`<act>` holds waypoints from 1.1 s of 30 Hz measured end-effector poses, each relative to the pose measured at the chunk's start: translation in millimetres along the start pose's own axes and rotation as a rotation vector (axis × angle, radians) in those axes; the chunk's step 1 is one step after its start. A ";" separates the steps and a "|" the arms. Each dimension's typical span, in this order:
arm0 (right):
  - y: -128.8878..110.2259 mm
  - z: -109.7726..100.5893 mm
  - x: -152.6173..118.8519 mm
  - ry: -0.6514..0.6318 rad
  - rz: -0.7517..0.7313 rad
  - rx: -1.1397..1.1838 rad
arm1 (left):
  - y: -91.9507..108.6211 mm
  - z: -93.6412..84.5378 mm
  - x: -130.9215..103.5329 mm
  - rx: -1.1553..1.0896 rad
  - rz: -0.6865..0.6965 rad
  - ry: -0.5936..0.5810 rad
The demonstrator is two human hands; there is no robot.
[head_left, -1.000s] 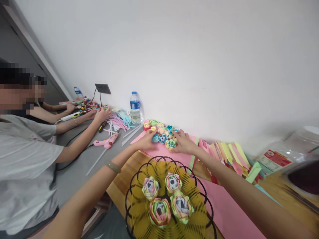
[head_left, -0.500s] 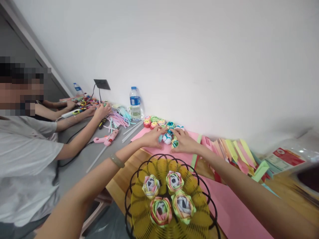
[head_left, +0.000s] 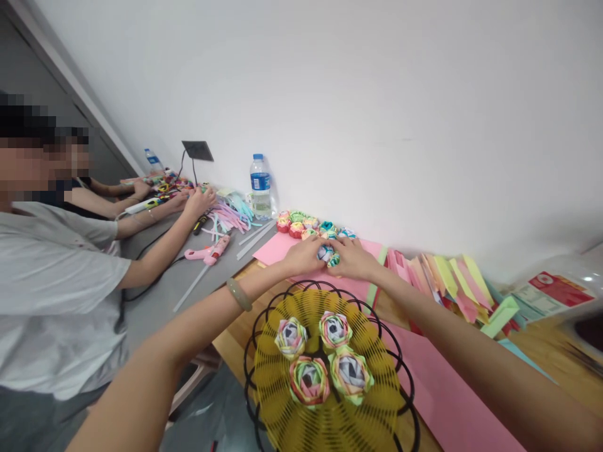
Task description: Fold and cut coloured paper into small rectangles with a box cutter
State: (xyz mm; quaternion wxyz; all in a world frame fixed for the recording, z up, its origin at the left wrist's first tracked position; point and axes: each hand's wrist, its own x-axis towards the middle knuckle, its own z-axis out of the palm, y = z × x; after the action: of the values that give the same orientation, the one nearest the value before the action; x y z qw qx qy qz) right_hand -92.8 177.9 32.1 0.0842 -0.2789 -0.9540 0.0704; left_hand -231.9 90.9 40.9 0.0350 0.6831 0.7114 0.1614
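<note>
Several small folded-paper flowers (head_left: 295, 230) stand in a cluster on a pink paper sheet (head_left: 276, 246) by the wall. At the front of the cluster, my left hand (head_left: 307, 257) closes from the left around a blue-and-white paper flower (head_left: 325, 253). From the right, my right hand (head_left: 352, 258) curls against a green-and-yellow paper flower (head_left: 334, 259). The fingertips of both hands nearly meet over these flowers and partly hide them. Nearer to me, a yellow woven basket (head_left: 282, 411) with a black looped rim holds several larger paper flowers (head_left: 308, 381).
Folded coloured paper pieces (head_left: 436, 279) stand to the right beside a plastic packet (head_left: 558, 292). To the left are a water bottle (head_left: 260, 187), a pink glue gun (head_left: 210, 252), white strips (head_left: 254, 242) and paper strips (head_left: 230, 213). A co-worker's arm (head_left: 164, 251) reaches over the grey table.
My hands have drawn together, and their fingers have closed in around the front flowers. The view has shifted slightly, and the basket sits a little further right.
</note>
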 end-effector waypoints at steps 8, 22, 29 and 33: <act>-23.5 -48.7 -18.9 -0.003 -0.014 0.064 | 29.0 -40.2 -21.2 -0.040 0.040 0.068; -72.0 -88.7 -134.7 -0.297 -0.165 0.473 | 67.2 -62.9 -169.3 -0.415 0.050 -0.165; -21.2 -89.0 -94.8 -0.091 0.037 0.400 | 30.3 -82.0 -143.6 -0.663 -0.102 0.038; 13.9 -61.0 -59.7 -0.005 0.069 0.300 | -11.5 -76.7 -108.7 -0.413 -0.133 0.101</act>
State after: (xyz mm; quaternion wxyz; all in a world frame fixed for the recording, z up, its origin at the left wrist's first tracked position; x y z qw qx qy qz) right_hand -23.9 162.3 81.9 0.1201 -0.2958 -0.9228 0.2157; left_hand -256.7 -30.1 91.7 0.1492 0.6041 0.7074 0.3351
